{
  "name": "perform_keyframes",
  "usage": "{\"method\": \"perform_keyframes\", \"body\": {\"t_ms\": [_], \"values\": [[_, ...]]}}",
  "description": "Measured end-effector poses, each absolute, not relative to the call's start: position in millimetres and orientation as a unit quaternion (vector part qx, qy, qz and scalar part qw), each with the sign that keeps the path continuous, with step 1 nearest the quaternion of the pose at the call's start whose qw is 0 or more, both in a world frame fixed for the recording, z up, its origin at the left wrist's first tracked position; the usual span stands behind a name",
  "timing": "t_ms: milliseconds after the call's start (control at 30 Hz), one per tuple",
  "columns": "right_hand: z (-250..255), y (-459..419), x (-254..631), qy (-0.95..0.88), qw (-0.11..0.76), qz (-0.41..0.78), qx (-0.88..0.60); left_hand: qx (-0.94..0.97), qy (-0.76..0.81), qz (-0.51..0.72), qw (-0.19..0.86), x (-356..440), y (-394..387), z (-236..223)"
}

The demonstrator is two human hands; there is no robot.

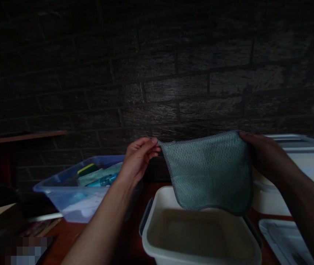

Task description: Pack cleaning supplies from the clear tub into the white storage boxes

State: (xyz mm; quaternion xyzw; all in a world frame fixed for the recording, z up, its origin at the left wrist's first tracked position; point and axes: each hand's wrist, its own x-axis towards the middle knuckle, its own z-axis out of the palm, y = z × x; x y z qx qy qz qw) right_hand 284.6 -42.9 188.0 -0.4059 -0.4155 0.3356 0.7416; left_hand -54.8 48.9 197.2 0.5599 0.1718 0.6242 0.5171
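My left hand (142,156) and right hand (259,152) pinch the upper corners of a green cleaning cloth (208,173). It hangs between them above a white bin (157,235).

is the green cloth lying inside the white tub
No, the green cloth is stretched between the left hand and the right hand, above the white tub.

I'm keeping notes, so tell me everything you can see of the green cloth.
The green cloth has a dimpled texture and darker, patterned edging. Stretched between the left hand and right hand by its upper corners, it hangs open over the white tub, its lower edge wavy.
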Motion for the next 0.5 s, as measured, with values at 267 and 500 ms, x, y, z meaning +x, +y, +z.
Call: {"method": "perform_keyframes", "body": {"t_ms": [267,500], "values": [[184.0,-38.9,286.4,-0.426,0.747,0.315,-0.403,0.525,0.147,0.636,0.546,-55.8,48.2,199.9],[180.0,-33.5,290.2,-0.436,0.752,0.312,-0.384,0.513,0.158,0.701,0.469,-51.5,56.9,194.7]]}}
